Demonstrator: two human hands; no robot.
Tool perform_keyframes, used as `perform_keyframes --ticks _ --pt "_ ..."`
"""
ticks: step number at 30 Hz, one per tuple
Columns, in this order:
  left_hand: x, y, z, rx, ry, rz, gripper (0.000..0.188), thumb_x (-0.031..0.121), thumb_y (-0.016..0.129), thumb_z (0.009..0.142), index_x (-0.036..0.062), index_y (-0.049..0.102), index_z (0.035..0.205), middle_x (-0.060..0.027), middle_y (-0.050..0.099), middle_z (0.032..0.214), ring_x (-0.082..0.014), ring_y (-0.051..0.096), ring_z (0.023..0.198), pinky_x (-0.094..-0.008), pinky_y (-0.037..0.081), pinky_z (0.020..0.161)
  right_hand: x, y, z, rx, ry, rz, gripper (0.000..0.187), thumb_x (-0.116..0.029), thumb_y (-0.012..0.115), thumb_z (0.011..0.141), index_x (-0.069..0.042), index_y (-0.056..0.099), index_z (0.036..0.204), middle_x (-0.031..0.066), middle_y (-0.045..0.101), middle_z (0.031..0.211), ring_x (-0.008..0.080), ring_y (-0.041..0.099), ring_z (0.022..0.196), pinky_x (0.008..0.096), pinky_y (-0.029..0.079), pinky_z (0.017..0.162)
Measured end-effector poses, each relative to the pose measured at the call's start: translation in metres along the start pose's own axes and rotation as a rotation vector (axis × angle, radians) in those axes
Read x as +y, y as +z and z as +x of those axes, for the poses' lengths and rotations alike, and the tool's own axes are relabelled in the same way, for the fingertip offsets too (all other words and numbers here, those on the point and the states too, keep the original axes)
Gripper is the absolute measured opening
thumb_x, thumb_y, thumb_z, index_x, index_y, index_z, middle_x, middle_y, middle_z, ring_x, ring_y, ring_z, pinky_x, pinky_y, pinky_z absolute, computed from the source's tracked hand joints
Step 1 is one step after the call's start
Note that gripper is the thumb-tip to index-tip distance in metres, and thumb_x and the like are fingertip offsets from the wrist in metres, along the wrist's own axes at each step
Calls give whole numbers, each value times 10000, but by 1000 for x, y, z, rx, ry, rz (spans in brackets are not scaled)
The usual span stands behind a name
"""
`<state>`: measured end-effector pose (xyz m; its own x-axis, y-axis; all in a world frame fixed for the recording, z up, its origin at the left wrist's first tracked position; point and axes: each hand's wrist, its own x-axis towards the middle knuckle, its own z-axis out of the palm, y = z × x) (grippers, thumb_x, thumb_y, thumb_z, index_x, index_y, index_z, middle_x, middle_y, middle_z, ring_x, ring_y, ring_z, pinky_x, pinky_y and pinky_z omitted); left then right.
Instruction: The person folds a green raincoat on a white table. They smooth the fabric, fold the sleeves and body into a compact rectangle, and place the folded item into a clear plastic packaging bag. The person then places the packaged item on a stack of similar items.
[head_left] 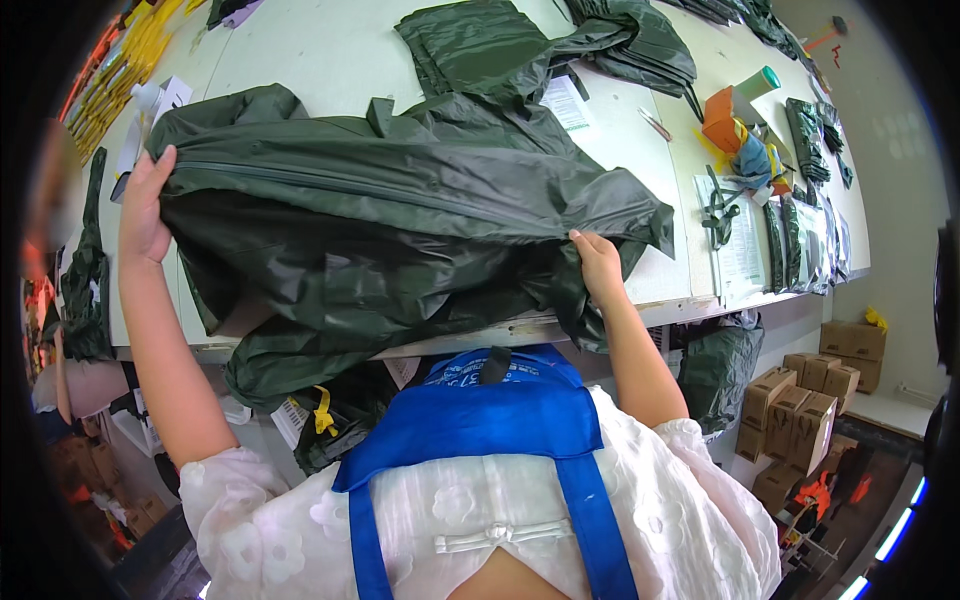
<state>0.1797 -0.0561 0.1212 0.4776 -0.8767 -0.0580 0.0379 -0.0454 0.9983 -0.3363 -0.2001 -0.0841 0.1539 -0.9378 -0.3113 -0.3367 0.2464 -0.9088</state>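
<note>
A dark green rain jacket (390, 190) of shiny coated fabric lies across the front of the white table, its zipper line stretched from left to right. My left hand (148, 205) grips its left end, thumb on top and fingers behind the cloth. Near the right end, my right hand (597, 265) pinches the fabric by the zipper. Loose cloth between the hands sags over the table's front edge. Fingers of both hands are partly hidden under the material.
Folded dark green garments (470, 45) lie farther back. On the right are an orange box (720, 118), a printed sheet (738, 240) and bagged packs (800, 240). Yellow garments (120, 70) are stacked at far left. Cardboard boxes (790, 415) stand below right. Part of another person shows at left.
</note>
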Motion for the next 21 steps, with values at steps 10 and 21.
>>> perform_keyframes --ticks 10,21 --pt "-13 -80 -13 220 -129 -5 422 205 605 914 54 499 1294 -51 562 1256 -181 535 1136 -323 393 996 -45 -139 -12 90 103 47 305 -232 611 880 -116 526 611 -66 399 598 32 317 568 240 259 521" --pt "-182 -32 -42 828 -370 1492 567 164 688 759 -14 436 1235 -180 541 1179 -342 502 1144 -419 385 968 -18 -113 -35 128 -111 -853 315 -335 664 837 -39 641 944 160 621 818 372 607 842 423 486 744"
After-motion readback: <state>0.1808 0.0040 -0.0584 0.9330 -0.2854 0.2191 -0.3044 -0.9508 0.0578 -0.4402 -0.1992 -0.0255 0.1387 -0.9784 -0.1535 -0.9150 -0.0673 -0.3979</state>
